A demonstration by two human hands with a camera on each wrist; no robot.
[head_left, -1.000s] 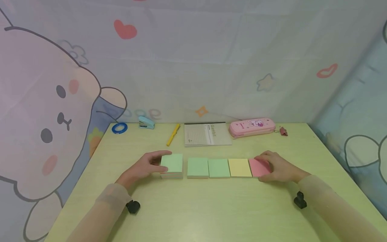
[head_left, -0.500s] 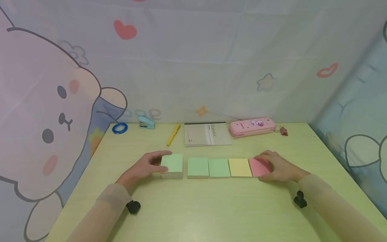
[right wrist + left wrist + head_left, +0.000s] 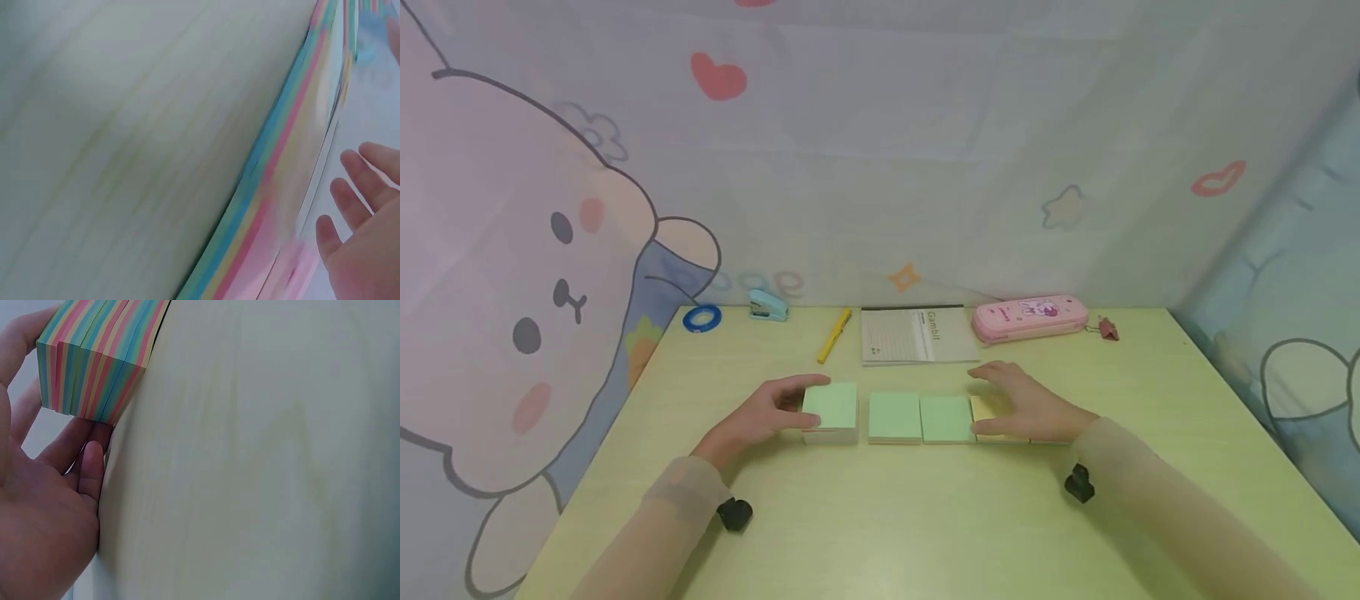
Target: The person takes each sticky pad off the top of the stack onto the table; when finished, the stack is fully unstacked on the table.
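Note:
My left hand (image 3: 767, 412) holds a thick stack of sticky notes (image 3: 831, 408), green on top, between thumb and fingers. The left wrist view shows the stack's (image 3: 94, 375) striped blue, yellow and pink sides, with the fingers behind it. To its right lie a green sticky note pad (image 3: 894, 417), a second green pad (image 3: 947, 418) and a yellow pad (image 3: 988, 407) in a row. Above the yellow pad hovers my right hand (image 3: 1033, 408), thumb and fingers spread, holding nothing. It hides most of the row's right end, where a pink pad (image 3: 253, 275) shows in the right wrist view.
Along the table's back edge are a blue tape roll (image 3: 702, 318), a light blue stapler (image 3: 767, 305), a yellow pen (image 3: 834, 336), a notebook (image 3: 895, 337), a pink pencil case (image 3: 1030, 318) and a red binder clip (image 3: 1108, 328). A printed cloth (image 3: 865, 183) hangs behind.
My right hand has let go of the pink pad and moved left over the yellow one, fingers spread. The left hand keeps its grip on the stack.

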